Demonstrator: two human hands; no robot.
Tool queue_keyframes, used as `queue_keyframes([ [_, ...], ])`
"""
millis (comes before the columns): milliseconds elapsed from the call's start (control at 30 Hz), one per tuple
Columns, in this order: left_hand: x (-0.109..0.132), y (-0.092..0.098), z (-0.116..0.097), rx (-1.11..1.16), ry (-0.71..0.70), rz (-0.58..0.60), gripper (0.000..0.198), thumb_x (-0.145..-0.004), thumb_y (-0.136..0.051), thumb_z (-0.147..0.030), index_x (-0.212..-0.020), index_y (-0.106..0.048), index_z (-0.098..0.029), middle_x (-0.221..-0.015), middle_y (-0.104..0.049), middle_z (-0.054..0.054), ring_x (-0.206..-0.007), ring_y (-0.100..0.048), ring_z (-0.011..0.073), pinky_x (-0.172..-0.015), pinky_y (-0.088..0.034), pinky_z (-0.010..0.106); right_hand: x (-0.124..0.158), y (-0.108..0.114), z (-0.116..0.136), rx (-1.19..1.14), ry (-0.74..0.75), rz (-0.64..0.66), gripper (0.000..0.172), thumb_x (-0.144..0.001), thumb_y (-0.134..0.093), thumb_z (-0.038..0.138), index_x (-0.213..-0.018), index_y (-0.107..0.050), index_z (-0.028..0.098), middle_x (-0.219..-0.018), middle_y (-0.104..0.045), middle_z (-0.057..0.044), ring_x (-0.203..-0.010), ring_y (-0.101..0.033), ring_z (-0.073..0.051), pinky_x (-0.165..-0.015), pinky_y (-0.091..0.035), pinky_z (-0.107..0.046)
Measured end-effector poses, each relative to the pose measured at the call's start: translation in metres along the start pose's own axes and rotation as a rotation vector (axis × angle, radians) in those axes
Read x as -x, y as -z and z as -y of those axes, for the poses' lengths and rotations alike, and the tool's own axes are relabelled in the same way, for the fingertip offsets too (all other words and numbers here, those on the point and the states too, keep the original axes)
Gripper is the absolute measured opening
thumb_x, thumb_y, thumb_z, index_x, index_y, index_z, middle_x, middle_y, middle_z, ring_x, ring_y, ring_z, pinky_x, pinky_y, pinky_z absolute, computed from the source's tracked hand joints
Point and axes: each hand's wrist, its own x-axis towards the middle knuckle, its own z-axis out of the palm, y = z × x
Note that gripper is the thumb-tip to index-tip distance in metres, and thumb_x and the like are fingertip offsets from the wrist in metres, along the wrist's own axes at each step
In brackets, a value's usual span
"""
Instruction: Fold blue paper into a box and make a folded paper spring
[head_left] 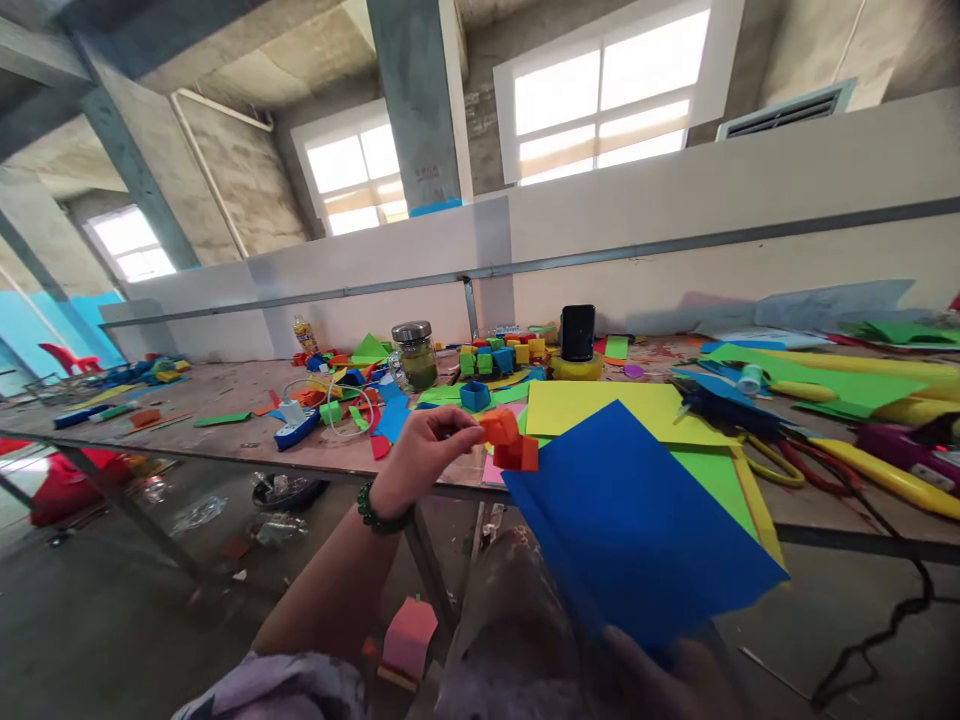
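My left hand (pixel 431 450), with a green bead bracelet at the wrist, is closed in a pinch at the table's front edge. Its fingertips are on an orange folded paper piece (pixel 501 428); a darker orange paper box (pixel 521 454) sits just below and right of that. My right hand (pixel 667 672), low in the frame and smeared by motion, grips the lower edge of a blue paper sheet (pixel 637 530). The sheet is tilted in front of the table and partly covers a yellow sheet (pixel 600 405) and a green sheet (pixel 720 485).
Behind my hands are a small blue paper box (pixel 475 397), a glass jar (pixel 415 358) and a black phone (pixel 577 333) propped on a yellow base. Scissors (pixel 772 462) and a dark blue glue gun (pixel 727 412) lie at right. Pink paper (pixel 410 637) is below the table.
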Motion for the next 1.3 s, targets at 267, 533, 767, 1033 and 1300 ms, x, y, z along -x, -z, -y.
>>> queue_keyframes([
  [267,0.008,-0.04,-0.018,0.104,0.036,0.203,0.029,-0.073,-0.072,-0.041,-0.069,-0.066,-0.013,-0.063,-0.059,0.0,-0.058,-0.051,0.0087,-0.057,-0.041,0.02,0.014,0.014,0.014,-0.042,0.005,-0.027,0.051,-0.062,-0.062,0.063,-0.058,-0.074,0.013,-0.064,-0.071,-0.01,-0.067,-0.065,-0.028,-0.058,-0.052,-0.031],
  [533,-0.007,-0.058,-0.007,0.422,0.288,0.253,0.034,-0.059,-0.082,-0.042,-0.071,-0.069,-0.013,-0.062,-0.06,-0.001,-0.054,-0.053,0.007,-0.057,-0.046,0.021,0.015,0.016,0.007,-0.053,0.004,0.013,0.052,-0.067,-0.063,0.062,-0.065,-0.074,0.011,-0.073,-0.073,-0.012,-0.073,-0.065,-0.029,-0.063,-0.051,-0.031],
  [767,-0.016,-0.067,-0.005,0.516,0.328,0.224,0.033,-0.056,-0.085,-0.038,-0.067,-0.069,-0.011,-0.062,-0.059,-0.001,-0.052,-0.051,0.0054,-0.052,-0.042,0.019,0.015,0.012,-0.003,-0.052,0.005,-0.005,0.051,-0.066,-0.064,0.062,-0.055,-0.066,0.012,-0.057,-0.063,-0.007,-0.061,-0.057,-0.022,-0.054,-0.046,-0.027],
  [1033,-0.023,-0.073,-0.002,0.573,0.375,0.231,0.033,-0.056,-0.086,-0.037,-0.07,-0.069,-0.011,-0.067,-0.063,0.001,-0.052,-0.051,0.0046,-0.047,-0.038,0.017,0.016,0.01,-0.004,-0.075,-0.012,-0.038,0.049,-0.062,-0.066,0.061,-0.056,-0.066,0.013,-0.053,-0.06,-0.005,-0.055,-0.054,-0.019,-0.05,-0.043,-0.026],
  [1300,-0.032,-0.078,-0.002,0.701,0.447,0.209,0.025,-0.064,-0.083,-0.03,-0.08,-0.074,-0.013,-0.085,-0.071,0.006,-0.052,-0.051,0.0029,-0.044,-0.039,0.014,0.016,0.004,-0.015,-0.029,-0.064,-0.161,0.052,-0.058,-0.064,0.066,-0.051,-0.06,0.015,-0.049,-0.057,-0.004,-0.052,-0.052,-0.018,-0.048,-0.041,-0.027],
])
